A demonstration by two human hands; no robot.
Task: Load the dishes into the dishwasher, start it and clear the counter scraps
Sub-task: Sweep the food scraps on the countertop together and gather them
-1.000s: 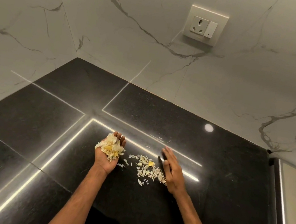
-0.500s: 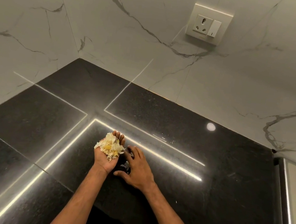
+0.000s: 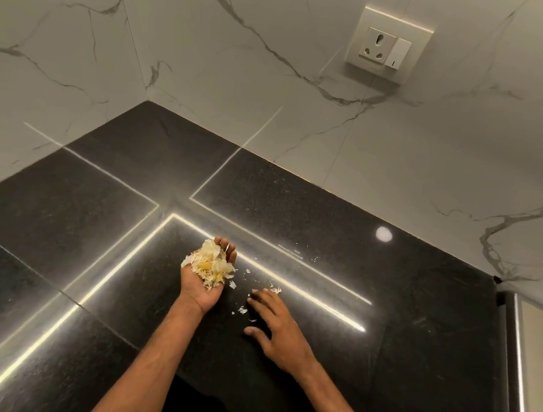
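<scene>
Scraps heap (image 3: 208,265) sits in left hand (image 3: 202,288), centre frame, palm up, fingers toward frame top. Grip loosely cupped, not clenched. Stuff looks feather-light, dry, flaky. No squeezing; likely spills off palm edge if tilted. Right hand (image 3: 278,327) has fingers spread, tips on bench (image 3: 405,310). Grip open, holding nothing. Stray flakes (image 3: 242,310) on bench by fingertips look too thin to pinch, better swept into palm. Heap shows no clear long axis; flakes point every way.

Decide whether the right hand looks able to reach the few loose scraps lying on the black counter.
Probably yes: the right hand rests open on the counter with the loose scraps right beside it, and nothing stands between them.
</scene>
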